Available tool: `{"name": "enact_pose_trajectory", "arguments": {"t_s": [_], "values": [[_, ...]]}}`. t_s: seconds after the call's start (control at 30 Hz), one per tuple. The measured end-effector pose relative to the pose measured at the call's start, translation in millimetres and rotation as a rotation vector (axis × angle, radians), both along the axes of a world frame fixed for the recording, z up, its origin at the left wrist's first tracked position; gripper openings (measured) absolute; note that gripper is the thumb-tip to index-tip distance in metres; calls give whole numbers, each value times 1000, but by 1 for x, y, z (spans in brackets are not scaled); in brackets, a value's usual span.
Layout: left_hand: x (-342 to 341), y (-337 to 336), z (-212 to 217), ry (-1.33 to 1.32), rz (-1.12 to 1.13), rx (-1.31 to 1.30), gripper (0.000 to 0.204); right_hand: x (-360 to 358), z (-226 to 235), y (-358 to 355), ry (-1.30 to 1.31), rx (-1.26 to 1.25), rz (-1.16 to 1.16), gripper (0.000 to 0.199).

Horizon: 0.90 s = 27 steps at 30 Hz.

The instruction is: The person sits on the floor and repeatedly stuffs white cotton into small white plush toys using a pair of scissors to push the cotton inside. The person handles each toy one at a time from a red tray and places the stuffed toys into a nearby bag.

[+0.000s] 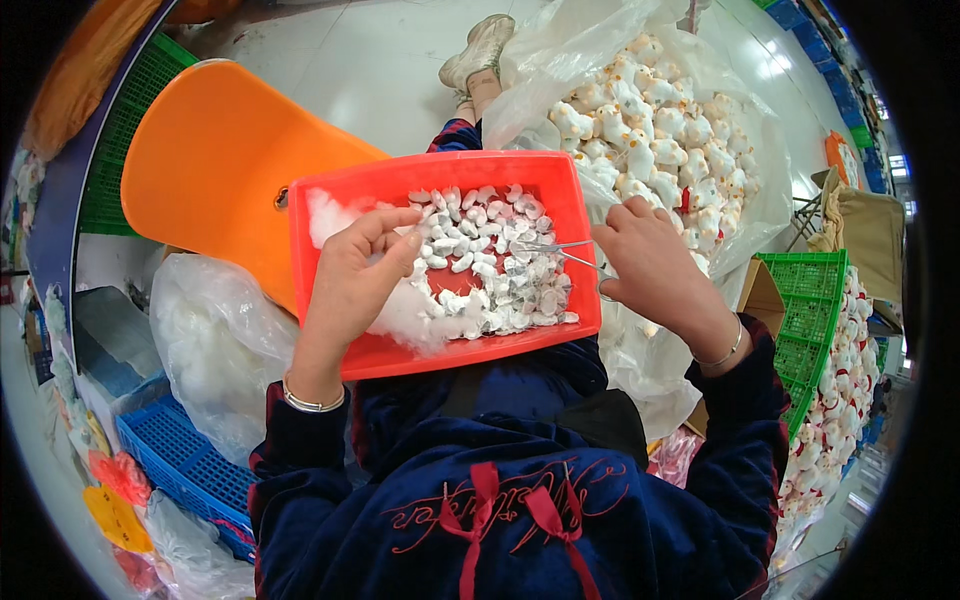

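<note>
Over the red tray's (470, 352) left side, near white stuffing (410, 318), the left hand (358, 265) curls, thumb and forefinger slightly apart, nothing visible between them. Rightward, between the hands, lie small white pieces (468, 240). Nearer the right hand (655, 262), whose fingers pinch its handles, a metal scissor-shaped tool (562, 246) lies roughly crosswise, tips pointing left over the pieces.

Two hands (358, 265): one red tray (520, 343) beneath, dozens of white pieces (470, 240) between, one metal tool (556, 248) in the right.
</note>
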State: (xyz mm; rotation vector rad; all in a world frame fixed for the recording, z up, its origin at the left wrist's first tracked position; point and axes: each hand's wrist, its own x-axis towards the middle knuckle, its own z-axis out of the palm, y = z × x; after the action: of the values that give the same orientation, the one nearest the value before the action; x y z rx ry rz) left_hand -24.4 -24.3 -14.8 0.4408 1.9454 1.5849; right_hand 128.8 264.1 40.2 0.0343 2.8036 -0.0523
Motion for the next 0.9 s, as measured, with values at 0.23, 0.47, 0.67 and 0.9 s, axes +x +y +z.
{"name": "enact_pose_trajectory", "arguments": {"t_s": [0.23, 0.47, 0.67, 0.9], "values": [[9, 8, 8, -228, 38, 267, 26, -29, -42, -6, -189, 169, 144, 17], [14, 14, -14, -580, 137, 485, 48, -26, -4, 21, -124, -354, -69, 21], [18, 21, -19, -582, 151, 555, 50, -23, -14, 10, 17, 68, 13, 29], [24, 26, -15, -635, 271, 589, 47, -55, -53, -11, -83, 281, 182, 17]]}}
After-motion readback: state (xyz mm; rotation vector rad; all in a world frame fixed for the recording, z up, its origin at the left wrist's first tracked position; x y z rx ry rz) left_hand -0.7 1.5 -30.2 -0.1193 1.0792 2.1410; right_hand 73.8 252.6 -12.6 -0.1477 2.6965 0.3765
